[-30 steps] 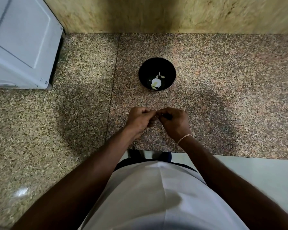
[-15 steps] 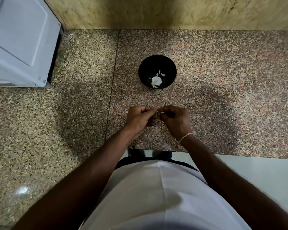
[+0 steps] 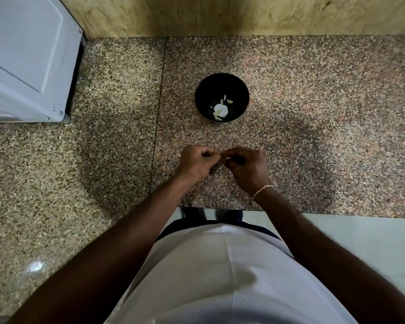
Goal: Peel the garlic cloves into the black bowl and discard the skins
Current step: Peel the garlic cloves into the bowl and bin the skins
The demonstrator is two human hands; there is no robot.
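- The bench [image 3: 313, 101] is speckled polished granite in pink, brown and grey, with a thin dark seam running from the back wall toward the front edge, just left of the hands.
- A glint of light sits on the stone at the lower left.
- Behind the bench stands a yellow-beige stone-patterned wall [image 3: 220, 15], darker in the middle.
- A white appliance [image 3: 26, 57] sits on the bench at the far left corner, touching or nearly touching the wall.
- Below the front edge of the bench, pale floor [image 3: 372, 242] shows on the right.
- The black bowl [image 3: 239, 90] stands on the bench near the middle, well apart from the appliance and beyond the hands.
- Inside the bowl lie a white garlic piece [image 3: 221, 110] and a few small pale cloves or skin flakes around it; which is which is too small to tell.
- The left hand [image 3: 198, 163] and the right hand [image 3: 247, 166] meet above the bench, nearer the person than the bowl, fingertips touching or almost so.
- Both hands have curled fingers; each grip closes in a pinch on a small pale garlic clove [image 3: 227, 157] between them, of which only a sliver shows.
- Whether skin is coming off the clove cannot be told.
- A thin pale bracelet [image 3: 262, 191] circles the right wrist.
- The person wears a white shirt [image 3: 220, 277] that fills the lower middle of the view.
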